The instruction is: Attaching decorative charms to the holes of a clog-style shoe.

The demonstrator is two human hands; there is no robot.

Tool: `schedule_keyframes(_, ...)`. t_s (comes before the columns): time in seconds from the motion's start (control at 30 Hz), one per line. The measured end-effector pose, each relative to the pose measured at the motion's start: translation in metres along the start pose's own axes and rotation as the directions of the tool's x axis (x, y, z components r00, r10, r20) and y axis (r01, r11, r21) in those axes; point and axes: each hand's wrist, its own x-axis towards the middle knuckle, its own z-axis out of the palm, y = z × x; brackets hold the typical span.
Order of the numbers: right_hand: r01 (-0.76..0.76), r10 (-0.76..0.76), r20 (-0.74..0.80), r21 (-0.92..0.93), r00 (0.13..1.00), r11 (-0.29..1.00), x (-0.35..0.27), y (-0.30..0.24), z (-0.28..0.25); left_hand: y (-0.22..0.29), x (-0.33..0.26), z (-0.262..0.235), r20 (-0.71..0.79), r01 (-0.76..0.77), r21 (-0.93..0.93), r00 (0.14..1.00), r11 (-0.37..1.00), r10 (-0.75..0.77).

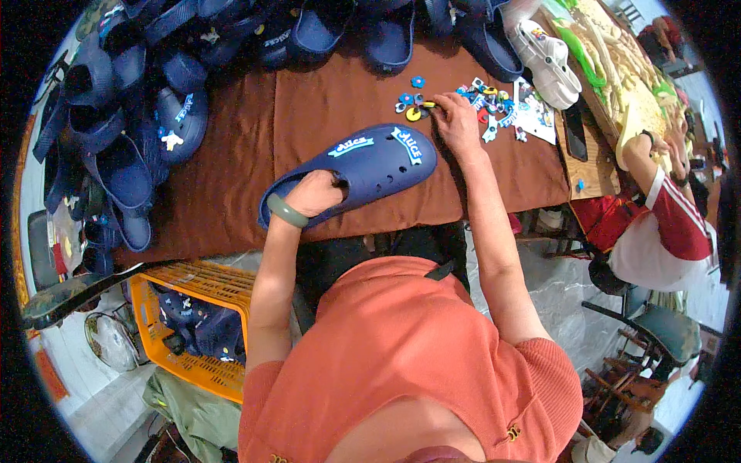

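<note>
A navy blue clog (pixel 367 177) with two light-blue lettered charms on its upper lies at the table's near side, toe to the right. My left hand (pixel 315 193) reaches into its opening and holds it, fingers hidden inside. Past the toe, my right hand (pixel 459 123) pinches a small yellow charm (pixel 427 104) between thumb and fingertips. Beside those fingertips are loose shoe charms, among them a yellow round one (pixel 414 114) and a blue flower (pixel 418 82). A larger pile of mixed charms (pixel 494 100) sits just right of my right hand.
Navy clogs (pixel 116 154) are heaped along the table's left and far sides. White clogs (pixel 544 65) and a phone (pixel 574 133) lie at the right. Below left stands an orange crate (pixel 147 332) holding more clogs. A co-worker's arm (pixel 656 177) reaches over the neighbouring table.
</note>
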Motion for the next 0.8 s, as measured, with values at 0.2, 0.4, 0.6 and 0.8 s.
schedule_keyframes(0.2, 0.067, -0.041, -0.075, 0.378, 0.996, 0.923, -0.017, -0.072, -0.068, -0.026, 0.007, 0.007, 0.037, -0.076, -0.083, 0.996, 0.994, 0.079)
schedule_keyframes(0.4, 0.091, -0.097, -0.007, 0.419, 0.995, 0.903, -0.063, -0.114, -0.088, -0.038, 0.013, 0.018, -0.030, -0.110, -0.083, 0.994, 0.990, 0.108)
schedule_keyframes(0.6, 0.121, -0.103, -0.074, 0.331, 0.992, 0.936, -0.073, -0.114, -0.075, -0.048, 0.015, 0.023, -0.062, -0.158, -0.069, 0.986, 0.985, 0.154)
schedule_keyframes(0.8, 0.017, -0.030, 0.030, 0.354, 0.999, 0.935, -0.070, -0.120, -0.083, -0.022, 0.005, 0.011, -0.008, -0.097, -0.092, 0.995, 0.991, 0.097)
